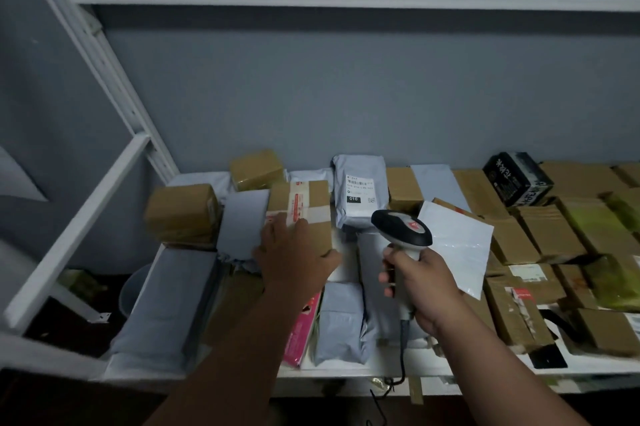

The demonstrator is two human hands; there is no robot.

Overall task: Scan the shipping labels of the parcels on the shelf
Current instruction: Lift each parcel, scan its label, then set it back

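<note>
- A brown cardboard box [304, 214] sits on the white shelf [346, 372], left of centre among many parcels. Pale tape bands cross its top, and a strip with red print runs along its left part; the print is too blurred to read.
- Just right of this box stands a grey plastic mailer [360, 197], its white shipping label [360, 188] facing up, with a barcode and a black patch reading "010".
- The left hand [294, 259] lies on the near end of the cardboard box, palm down. Its fingers bend over the near-left edge and the thumb presses the right side, so the hand holds the box.
- The right hand [420, 287] is wrapped around the grip of a handheld barcode scanner [403, 228], fingers curled tight around the handle. The scanner's black-and-grey head points away from the person, towards the labelled grey mailer. Its cable [401, 349] hangs down over the shelf's front edge.
- Both forearms reach in from the bottom of the view.
- A white padded envelope [457, 242] lies tilted just right of the scanner.
- More grey mailers and a pink packet [301, 332] lie near the front edge.
- Rows of brown boxes fill the right side, with a black printed box [516, 176] at the back.
- The wall behind is grey-blue.
</note>
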